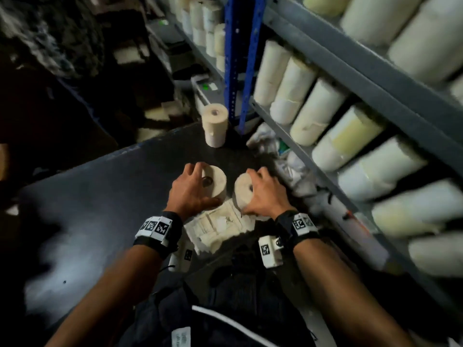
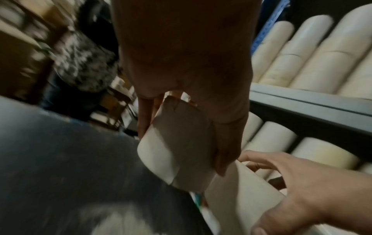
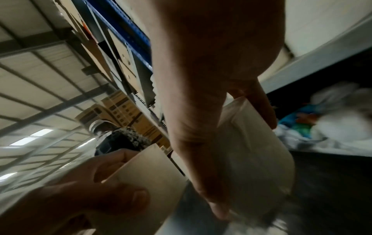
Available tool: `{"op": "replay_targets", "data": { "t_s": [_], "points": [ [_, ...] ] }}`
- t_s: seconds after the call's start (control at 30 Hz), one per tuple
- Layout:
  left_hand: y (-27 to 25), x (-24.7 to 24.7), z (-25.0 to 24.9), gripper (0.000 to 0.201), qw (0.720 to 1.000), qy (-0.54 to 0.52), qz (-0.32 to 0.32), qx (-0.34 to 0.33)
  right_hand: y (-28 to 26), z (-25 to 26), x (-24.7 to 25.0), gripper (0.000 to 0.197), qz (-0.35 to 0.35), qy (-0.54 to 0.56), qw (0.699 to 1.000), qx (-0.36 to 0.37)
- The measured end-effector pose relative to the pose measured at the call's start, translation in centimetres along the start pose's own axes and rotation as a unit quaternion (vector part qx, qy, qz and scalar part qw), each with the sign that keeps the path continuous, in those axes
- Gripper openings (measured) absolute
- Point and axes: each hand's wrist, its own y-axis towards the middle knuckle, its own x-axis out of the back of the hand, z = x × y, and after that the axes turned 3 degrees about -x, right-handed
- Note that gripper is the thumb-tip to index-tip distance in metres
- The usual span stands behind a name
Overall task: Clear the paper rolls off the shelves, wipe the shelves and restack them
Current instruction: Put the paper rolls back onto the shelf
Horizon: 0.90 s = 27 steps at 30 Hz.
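Observation:
Over the dark table (image 1: 100,196) each hand holds a cream paper roll. My left hand (image 1: 190,186) grips one roll (image 1: 215,181) from above, thumb and fingers around its sides (image 2: 177,151). My right hand (image 1: 260,194) grips a second roll (image 1: 244,190) beside it, fingers around its sides (image 3: 251,151). The two rolls sit side by side just above a cream folded cloth (image 1: 220,229). A stack of two more rolls (image 1: 215,125) stands at the table's far edge. Many wrapped rolls (image 1: 320,111) lie in rows on the grey shelves (image 1: 350,61) at right.
Crumpled white plastic wrapping (image 1: 283,156) lies between the table and the lower shelf. A blue upright post (image 1: 234,58) of the rack rises behind the stacked rolls. More rolls (image 1: 208,26) fill a farther shelf. Dark clutter lies left of the table.

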Motion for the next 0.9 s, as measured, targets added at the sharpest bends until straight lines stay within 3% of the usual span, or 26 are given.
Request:
{"op": "replay_targets", "data": {
  "t_s": [0.2,0.4,0.7,0.9],
  "points": [
    [-8.9,-4.2,-1.3,0.103,0.99,0.008,0.09,-0.112,-15.8,-0.5,-5.8,0.122,-0.015,0.047,0.987,-0.153],
    [-16.3,-5.7,-7.2,0.107,0.965,0.014,0.151,-0.212,-29.7,-1.2,-7.2,0.126,-0.051,0.083,0.958,-0.269],
    [-23.9,-6.5,-21.9,0.098,0.894,-0.022,0.191,-0.405,-47.2,-5.5,-2.6,0.126,-0.16,0.109,0.881,-0.431],
    [-29.0,-7.9,-34.9,0.104,0.826,-0.054,0.16,-0.538,-58.3,-10.1,2.8,0.123,-0.224,0.086,0.828,-0.507]
  ]
}}
